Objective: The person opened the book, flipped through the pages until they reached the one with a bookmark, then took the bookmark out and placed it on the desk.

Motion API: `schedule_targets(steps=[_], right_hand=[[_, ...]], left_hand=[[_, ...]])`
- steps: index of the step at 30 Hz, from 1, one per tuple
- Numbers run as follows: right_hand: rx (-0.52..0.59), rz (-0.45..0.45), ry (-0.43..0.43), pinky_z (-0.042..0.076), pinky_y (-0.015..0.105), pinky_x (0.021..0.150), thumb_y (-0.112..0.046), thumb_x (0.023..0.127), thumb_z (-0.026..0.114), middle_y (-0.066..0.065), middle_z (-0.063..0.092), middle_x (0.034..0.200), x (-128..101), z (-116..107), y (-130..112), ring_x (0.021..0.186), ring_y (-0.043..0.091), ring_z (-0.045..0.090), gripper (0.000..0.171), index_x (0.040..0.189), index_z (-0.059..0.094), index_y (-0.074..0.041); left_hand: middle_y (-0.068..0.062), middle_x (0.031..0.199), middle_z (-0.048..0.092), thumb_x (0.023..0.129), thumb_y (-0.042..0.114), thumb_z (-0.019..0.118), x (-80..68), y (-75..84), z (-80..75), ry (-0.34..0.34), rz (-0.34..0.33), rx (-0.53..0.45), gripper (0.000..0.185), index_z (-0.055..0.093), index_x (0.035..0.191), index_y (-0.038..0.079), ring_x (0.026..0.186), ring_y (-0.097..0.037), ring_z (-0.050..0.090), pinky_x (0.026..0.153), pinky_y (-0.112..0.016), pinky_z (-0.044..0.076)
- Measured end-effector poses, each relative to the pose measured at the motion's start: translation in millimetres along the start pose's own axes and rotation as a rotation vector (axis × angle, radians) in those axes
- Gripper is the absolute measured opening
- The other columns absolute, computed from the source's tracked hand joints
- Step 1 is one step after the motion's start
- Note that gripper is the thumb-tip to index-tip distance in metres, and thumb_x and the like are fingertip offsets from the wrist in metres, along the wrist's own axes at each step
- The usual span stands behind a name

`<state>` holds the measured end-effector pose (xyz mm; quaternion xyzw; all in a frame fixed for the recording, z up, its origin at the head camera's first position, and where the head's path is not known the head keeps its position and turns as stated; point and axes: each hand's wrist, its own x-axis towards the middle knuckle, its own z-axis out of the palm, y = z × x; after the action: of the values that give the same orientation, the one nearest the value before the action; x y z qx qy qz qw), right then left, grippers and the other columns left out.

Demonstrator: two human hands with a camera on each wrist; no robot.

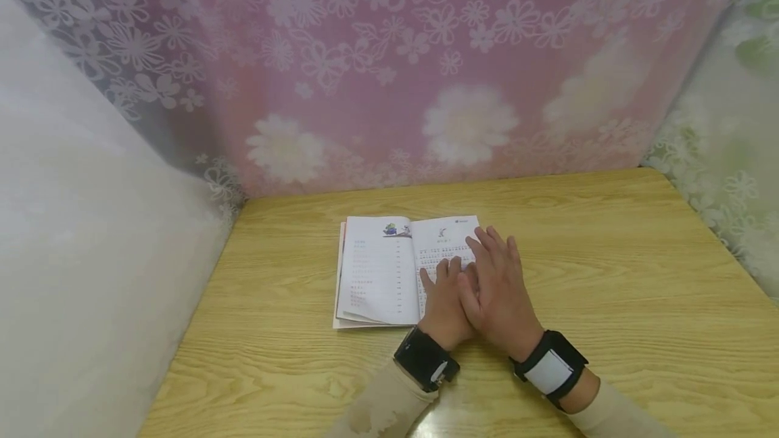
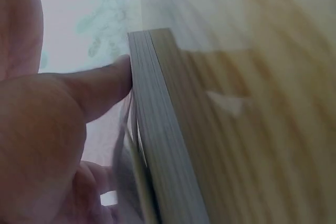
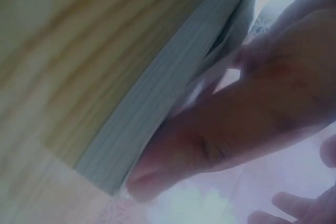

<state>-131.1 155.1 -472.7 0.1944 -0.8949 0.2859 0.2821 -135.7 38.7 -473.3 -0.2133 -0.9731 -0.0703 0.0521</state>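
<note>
Right now both hands lie flat on the right page of an open book (image 1: 380, 269), which sits on a wooden table (image 1: 608, 255) a little left of centre and near the person. From the head view the left hand (image 1: 447, 293) rests with its fingers stretched out over the printed lines, and the right hand (image 1: 499, 279) lies just beside it, partly over it, its fingers also straight and spread toward the top of the page. Neither hand grips anything; both simply press down on the paper. The book's left page shows a list of lines and a small coloured picture at its upper corner. In the left wrist view the book's stacked page edges (image 2: 157, 129) stand close up, and a finger (image 2: 100, 90) of that hand touches the edge of the block near the top, with a loose page or two curling beside it. The right wrist view shows the page block (image 3: 163, 103) from the other side, with a finger (image 3: 210, 145) lying along it; the rest is too blurred to tell. Each wrist carries a black band (image 1: 426, 360), and pale sleeves cover the forearms. Behind the table hangs a pink curtain (image 1: 395, 53) printed with white flowers.
</note>
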Motion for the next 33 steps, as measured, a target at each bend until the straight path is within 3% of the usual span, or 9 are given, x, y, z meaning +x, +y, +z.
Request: schedule_targets(steps=[5,10,14,18,21,24,27,31,33], right_hand=[[-0.016,-0.007,-0.009,0.017,0.071,0.118,-0.025,0.097,0.054,0.032,0.049,0.147,-0.3,1.6,-0.6,0.145,0.048,0.037,0.054,0.138,0.052,0.011],[-0.02,0.011,-0.042,0.019,0.066,0.12,-0.025,0.097,0.055,0.033,0.047,0.148,-1.1,1.6,-1.8,0.145,0.048,0.036,0.056,0.139,0.048,0.012],[-0.043,0.011,-0.085,0.021,0.066,0.12,-0.022,0.096,0.056,0.032,0.051,0.144,-2.4,2.3,-1.1,0.142,0.049,0.041,0.05,0.134,0.053,0.012],[-0.091,-0.006,-0.151,0.028,0.069,0.116,-0.017,0.093,0.06,0.03,0.06,0.135,-4.2,3.2,0.2,0.133,0.049,0.051,0.036,0.119,0.064,0.008],[-0.114,-0.003,-0.207,0.034,0.069,0.112,-0.014,0.091,0.064,0.028,0.065,0.128,-5.3,2.1,0.4,0.127,0.047,0.056,0.03,0.113,0.069,0.005],[-0.114,-0.01,-0.245,0.042,0.064,0.109,-0.012,0.09,0.066,0.026,0.069,0.121,-6.3,1.4,0.9,0.123,0.043,0.061,0.024,0.109,0.071,0.004],[-0.153,-0.13,-0.277,0.049,0.06,0.103,-0.003,0.087,0.069,0.021,0.072,0.108,-7.4,1.2,3.0,0.117,0.042,0.065,0.013,0.098,0.072,0.002],[-0.263,-0.35,-0.309,0.055,0.058,0.094,0.007,0.08,0.074,0.019,0.071,0.096,-9.8,1.8,6.6,0.107,0.044,0.069,0.009,0.086,0.071,0.0],[-0.281,-0.354,-0.327,0.056,0.057,0.094,0.003,0.081,0.076,0.019,0.072,0.097,-10.6,2.9,6.6,0.105,0.043,0.07,0.007,0.086,0.072,0.0]], left_hand=[[-0.008,0.128,0.063,0.094,0.043,0.066,7.6,-6.9,-1.9,-0.011,-0.034,-0.049,0.056,0.058,0.141,0.015,0.119,-0.029,0.06,0.099,-0.057,0.049],[-0.011,0.114,0.068,0.097,0.027,0.068,12.9,-28.0,-12.0,0.062,-0.076,-0.181,0.06,0.048,0.15,0.006,0.099,-0.027,0.069,0.077,-0.041,0.059],[-0.016,0.117,0.069,0.095,0.016,0.069,11.5,-48.1,-25.1,0.16,-0.108,-0.297,0.072,0.035,0.158,0.003,0.098,-0.029,0.071,0.073,-0.042,0.059],[-0.023,0.126,0.065,0.095,0.008,0.063,7.7,-69.5,-36.6,0.256,-0.089,-0.35,0.08,0.021,0.162,-0.002,0.101,-0.033,0.07,0.075,-0.045,0.059],[-0.026,0.128,0.061,0.095,0.005,0.06,5.6,-85.6,-41.8,0.293,-0.07,-0.383,0.084,0.012,0.164,-0.001,0.092,-0.032,0.067,0.069,-0.044,0.056],[-0.025,0.126,0.06,0.096,0.006,0.058,4.3,-100.9,-44.8,0.301,-0.079,-0.392,0.08,0.017,0.165,0.003,0.076,-0.03,0.061,0.059,-0.041,0.052],[-0.02,0.129,0.062,0.098,0.012,0.058,3.2,-114.1,-48.3,0.281,-0.114,-0.376,0.063,0.039,0.158,0.005,0.084,-0.03,0.067,0.068,-0.042,0.057],[-0.014,0.136,0.066,0.102,0.029,0.06,0.5,-129.5,-54.0,0.217,-0.185,-0.412,0.045,0.062,0.14,0.004,0.123,-0.029,0.065,0.099,-0.044,0.054],[-0.012,0.138,0.066,0.103,0.041,0.06,-2.2,-137.4,-56.7,0.172,-0.223,-0.47,0.05,0.066,0.137,0.005,0.131,-0.029,0.06,0.106,-0.046,0.05]])
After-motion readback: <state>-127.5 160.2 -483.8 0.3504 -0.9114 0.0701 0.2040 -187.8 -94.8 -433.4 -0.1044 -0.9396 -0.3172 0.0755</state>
